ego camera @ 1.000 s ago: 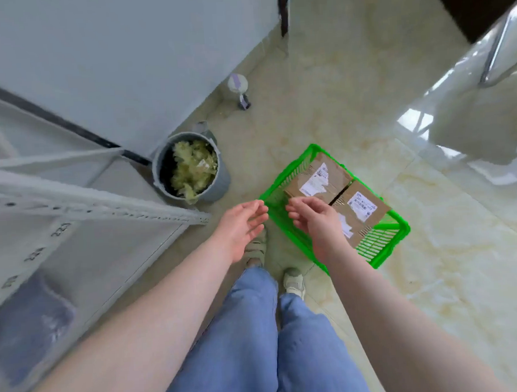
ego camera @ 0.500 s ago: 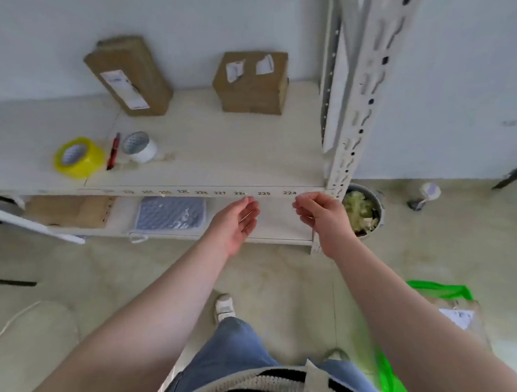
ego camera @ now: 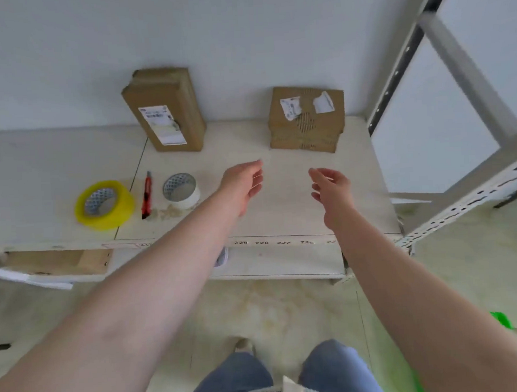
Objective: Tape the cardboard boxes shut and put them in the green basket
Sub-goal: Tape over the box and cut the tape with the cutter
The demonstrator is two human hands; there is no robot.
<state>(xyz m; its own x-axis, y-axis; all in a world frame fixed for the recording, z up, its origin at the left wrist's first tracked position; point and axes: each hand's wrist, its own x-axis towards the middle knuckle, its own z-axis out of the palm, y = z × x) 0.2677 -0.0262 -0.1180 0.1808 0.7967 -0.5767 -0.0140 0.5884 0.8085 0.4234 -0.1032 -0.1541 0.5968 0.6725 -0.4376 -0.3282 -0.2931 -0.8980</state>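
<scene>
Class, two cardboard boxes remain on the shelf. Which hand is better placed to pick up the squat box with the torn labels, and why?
Probably the right hand: open and empty, it hovers just before the squat box. The left hand, also open, is further left, between that box and the tall box.

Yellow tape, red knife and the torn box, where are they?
yellow tape (ego camera: pixel 123 206), head view, on its outer yellow band.
red knife (ego camera: pixel 146 197), head view, mid handle.
torn box (ego camera: pixel 308 133), head view, on its front face.

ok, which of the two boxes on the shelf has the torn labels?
The squat box on the right, in front of the right hand: two ragged label scraps on top. The tall box to its left carries one intact label.
</scene>
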